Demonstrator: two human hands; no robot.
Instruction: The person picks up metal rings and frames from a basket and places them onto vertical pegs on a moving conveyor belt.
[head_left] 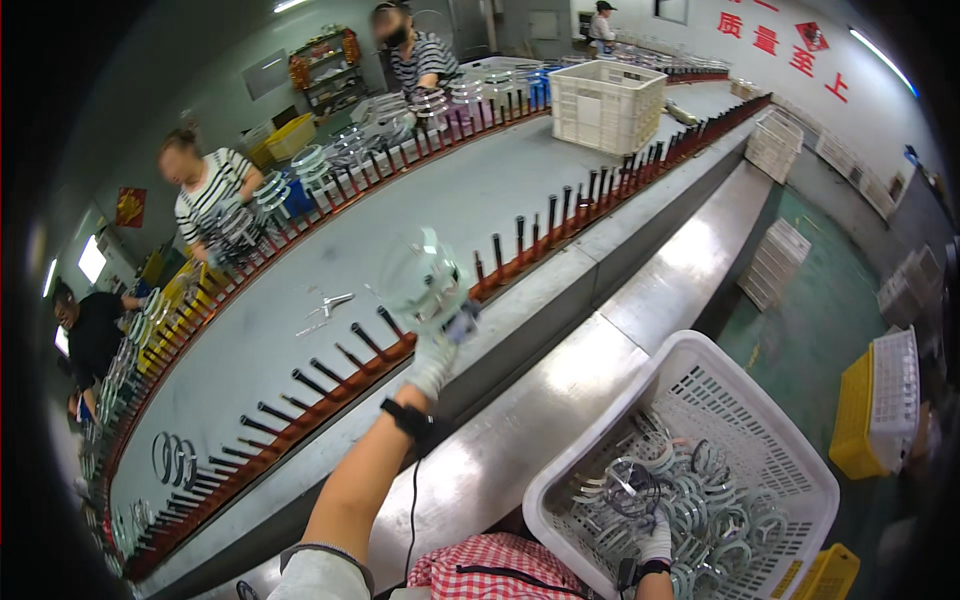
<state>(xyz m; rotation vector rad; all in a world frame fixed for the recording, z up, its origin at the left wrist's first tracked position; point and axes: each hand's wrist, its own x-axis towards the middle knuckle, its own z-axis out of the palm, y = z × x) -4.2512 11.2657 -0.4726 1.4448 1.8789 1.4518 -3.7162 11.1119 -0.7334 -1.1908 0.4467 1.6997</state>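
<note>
My left hand (435,362), in a white glove, is raised over the near edge of the conveyor line. It is closed on a stack of clear, pale-green ring-shaped parts (425,278), blurred by motion. Below right, my right hand (655,538), also gloved, reaches into a white plastic basket (545,505). Its fingers are at the edge of a shiny ring-shaped part (632,484) and appear closed on it; the fingertips are partly hidden. Many similar rings (705,500) lie heaped around that hand. A black band with a cable circles my left wrist.
Upright black-tipped pegs (520,234) line both conveyor edges. On the grey belt (470,170) stand a white crate (605,105), a small metal piece (325,308) and several rings (175,460). Co-workers (215,190) stand across the line. Crates (775,262) sit along the right aisle.
</note>
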